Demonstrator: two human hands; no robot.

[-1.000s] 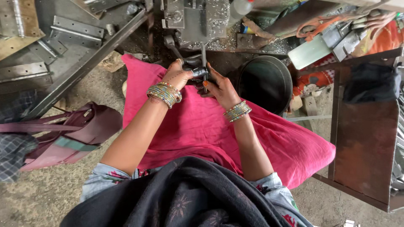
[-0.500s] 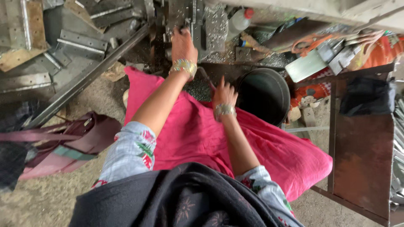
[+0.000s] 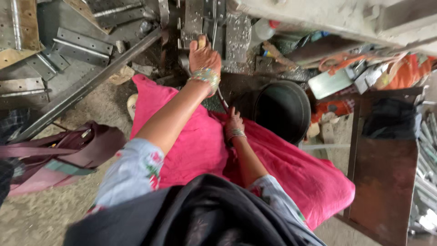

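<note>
My left hand (image 3: pixel 204 55), with bangles at the wrist, reaches up and rests against the grey metal press machine (image 3: pixel 214 23). Its fingers are hidden behind the hand. My right hand (image 3: pixel 234 125) lies on the pink cloth (image 3: pixel 195 141) that covers my lap. Its fingers are curled around the lower end of a thin metal strip (image 3: pixel 221 98), which runs up toward the machine. A black shawl (image 3: pixel 195 214) hangs in front of me at the bottom of the view.
A black round tub (image 3: pixel 284 107) stands just right of my right hand. Grey metal brackets and a long angle bar (image 3: pixel 86 86) lie at the upper left. A maroon bag (image 3: pixel 77 148) sits on the dirt floor at left. A brown metal table (image 3: pixel 387 182) stands at right.
My left hand has left my lap and risen to the machine. My right hand has stayed on the pink cloth and slipped slightly lower. The view has tilted forward.
</note>
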